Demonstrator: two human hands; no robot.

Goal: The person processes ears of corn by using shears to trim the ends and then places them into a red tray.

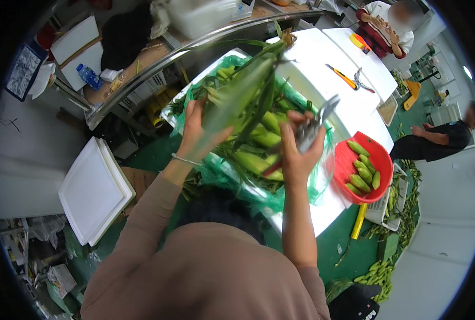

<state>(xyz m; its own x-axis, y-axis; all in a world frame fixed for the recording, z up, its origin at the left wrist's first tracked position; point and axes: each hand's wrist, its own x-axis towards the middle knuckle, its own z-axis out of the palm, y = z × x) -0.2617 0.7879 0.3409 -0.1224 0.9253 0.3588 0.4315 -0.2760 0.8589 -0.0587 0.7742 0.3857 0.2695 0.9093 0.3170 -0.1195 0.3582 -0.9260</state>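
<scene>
My left hand (193, 130) grips a long ear of corn in its green husk (245, 88), blurred, its stalk end pointing up and right. Metal pruning shears (315, 122) with a red handle are in my right hand (301, 156), beside the ear; whether their blades touch it is unclear. Below both hands stands a white foam box (275, 220), lined with a green plastic bag (217, 166) and filled with husked-over corn ears (267, 138) and loose leaves. To the right, a red plastic basket (383, 160) holds several trimmed ears (363, 174).
A utility knife (341, 76) and another pair of shears (361, 82) lie on the white tabletop (301, 48). One person (381, 30) is across it; another (433, 138) stands right. A metal-edged bench (141, 76) runs left, above white foam panels (91, 192). Corn (377, 276) lies heaped lower right.
</scene>
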